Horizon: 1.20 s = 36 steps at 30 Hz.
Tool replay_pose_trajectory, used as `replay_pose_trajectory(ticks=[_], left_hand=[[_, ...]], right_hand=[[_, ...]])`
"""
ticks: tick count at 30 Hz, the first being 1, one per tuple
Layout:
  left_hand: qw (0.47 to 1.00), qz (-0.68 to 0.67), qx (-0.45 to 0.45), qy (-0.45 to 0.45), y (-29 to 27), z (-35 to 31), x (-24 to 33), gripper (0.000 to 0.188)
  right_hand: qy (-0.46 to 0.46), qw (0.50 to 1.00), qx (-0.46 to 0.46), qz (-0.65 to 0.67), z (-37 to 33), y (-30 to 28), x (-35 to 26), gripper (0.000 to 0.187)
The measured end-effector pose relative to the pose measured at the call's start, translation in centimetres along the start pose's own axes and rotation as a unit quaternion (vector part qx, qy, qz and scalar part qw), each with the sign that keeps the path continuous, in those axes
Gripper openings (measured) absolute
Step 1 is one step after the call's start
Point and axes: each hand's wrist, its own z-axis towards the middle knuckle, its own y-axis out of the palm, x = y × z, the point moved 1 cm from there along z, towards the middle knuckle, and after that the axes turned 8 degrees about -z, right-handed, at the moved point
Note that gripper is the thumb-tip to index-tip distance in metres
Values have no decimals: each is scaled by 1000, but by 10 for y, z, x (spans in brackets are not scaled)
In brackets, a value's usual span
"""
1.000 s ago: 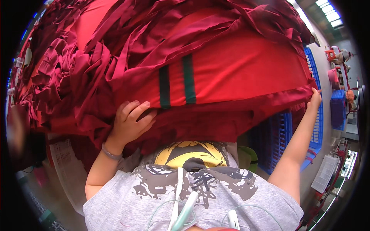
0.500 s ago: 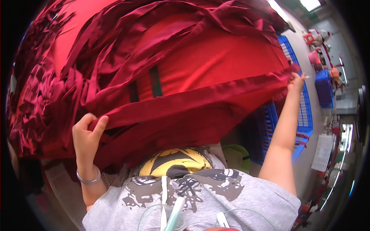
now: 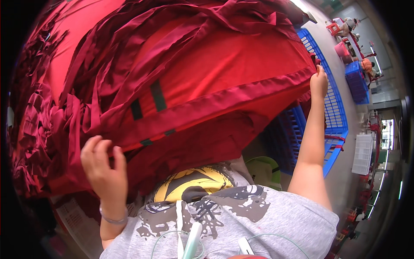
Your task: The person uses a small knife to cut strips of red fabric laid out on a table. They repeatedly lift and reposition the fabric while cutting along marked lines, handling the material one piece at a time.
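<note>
A long dark red fabric strip lies slantwise across a bright red cloth. My right hand is closed at the strip's far right end, with a bit of dark red fabric showing at the fingertips. My left hand, wearing a bracelet, is open beside the strip's left end, its fingers apart and holding nothing. Behind the strip, a heap of loose dark red strips curves over the cloth. Bunched strips cover the left side.
Dark green patches mark the red cloth. A blue plastic basket stands on the floor at the right, below my right arm. Farther right are another blue crate, a white crate and a red stool. A green-rimmed item is near my lap.
My left hand has let go of the strip and opened. The strip has come down flat on the cloth. My right hand has shifted slightly left and up in the picture.
</note>
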Motion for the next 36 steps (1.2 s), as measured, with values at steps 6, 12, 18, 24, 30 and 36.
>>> replay_pose_trajectory(ticks=[6,12,18,24,30,36], left_hand=[[980,-96,-161,66,30,-15,30,54],[978,-81,-186,50,47,-16,27,55],[983,-72,-163,49,41,-12,26,48],[989,-80,-114,50,43,-4,30,36],[979,-155,-124,52,57,-4,31,47],[979,-144,-129,61,63,-9,28,53]], right_hand=[[-12,973,-179,145,-21,-10,-35,48],[-5,968,-208,139,4,26,23,49],[-58,989,-66,117,-35,-64,-77,34],[-153,727,-409,531,-143,-146,-196,47],[-424,773,-193,430,-223,-199,-258,45],[-484,789,-196,324,-239,-200,-255,41]])
